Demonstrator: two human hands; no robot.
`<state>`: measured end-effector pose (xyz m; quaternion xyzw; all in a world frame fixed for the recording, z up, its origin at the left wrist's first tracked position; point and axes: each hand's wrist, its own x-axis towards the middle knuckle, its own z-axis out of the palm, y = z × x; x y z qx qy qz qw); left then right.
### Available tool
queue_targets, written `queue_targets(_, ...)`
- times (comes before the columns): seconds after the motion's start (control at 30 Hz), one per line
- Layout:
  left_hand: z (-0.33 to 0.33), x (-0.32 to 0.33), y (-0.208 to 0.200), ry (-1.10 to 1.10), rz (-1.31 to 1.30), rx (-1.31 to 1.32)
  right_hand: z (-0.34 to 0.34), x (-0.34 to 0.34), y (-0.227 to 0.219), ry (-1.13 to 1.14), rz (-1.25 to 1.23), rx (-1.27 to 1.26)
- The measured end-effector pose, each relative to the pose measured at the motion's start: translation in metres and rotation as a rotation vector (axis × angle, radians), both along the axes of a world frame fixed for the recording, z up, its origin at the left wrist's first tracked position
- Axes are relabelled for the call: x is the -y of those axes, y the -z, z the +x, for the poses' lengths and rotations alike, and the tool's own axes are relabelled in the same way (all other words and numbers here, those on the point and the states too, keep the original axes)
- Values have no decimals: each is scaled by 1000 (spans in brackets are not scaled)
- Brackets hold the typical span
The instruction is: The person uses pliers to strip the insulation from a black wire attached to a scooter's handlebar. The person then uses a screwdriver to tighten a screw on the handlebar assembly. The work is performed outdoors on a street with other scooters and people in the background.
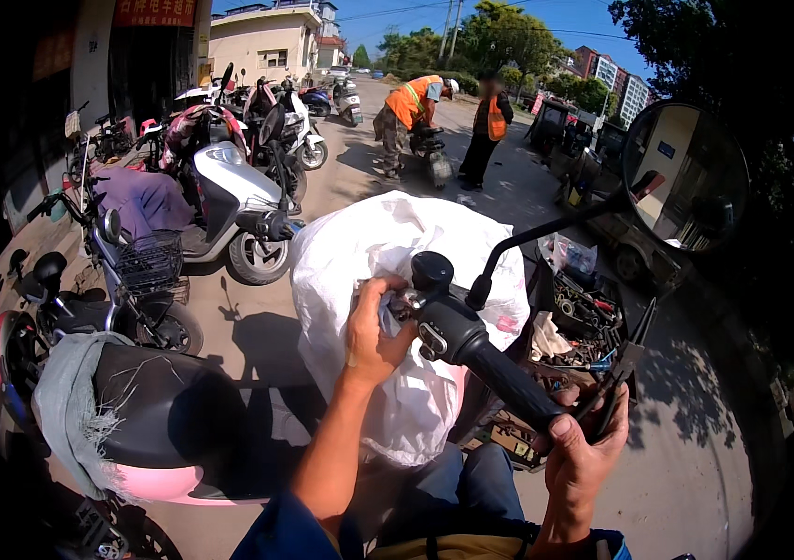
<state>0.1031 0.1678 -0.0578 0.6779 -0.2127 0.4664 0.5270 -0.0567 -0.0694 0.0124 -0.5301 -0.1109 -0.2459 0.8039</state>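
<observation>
A black scooter handlebar with a rubber grip (513,385) slants across the middle, in front of a white woven sack (359,233). At its inner end my left hand (378,331) has thumb and fingers closed around a small shiny metal part (406,303) beside the switch housing (448,331). By the outer end of the grip my right hand (583,457) is closed on the handles of dark pliers (625,369), whose jaws point up and away. A round mirror (686,177) stands on a black stem above the handlebar.
Loose tools and parts fill an open tray (588,313) at the right. A pink scooter with a black seat (168,401) stands at the near left, other scooters (238,201) behind it. Two people in orange vests (411,101) are farther off, one bending over a scooter.
</observation>
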Motion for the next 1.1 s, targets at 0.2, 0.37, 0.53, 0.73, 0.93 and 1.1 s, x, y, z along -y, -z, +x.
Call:
queue_targets(0.2,-3,3,6,69,-91,-109,-6,7,2,-227,75,-53)
queue_targets(0.37,-13,16,1,-34,-52,-90,-2,13,13,-376,84,-40)
queue_targets(0.53,-26,20,-10,-104,51,-119,11,25,9,-580,156,-81)
queue_targets(0.73,-31,19,-10,-119,130,-232,31,62,36,-677,112,-172)
queue_targets(0.93,-32,45,-24,-432,356,-167,63,83,76,-837,-176,-269)
queue_targets(1.1,-33,63,-29,-672,359,-67,75,98,116,-953,-233,-221)
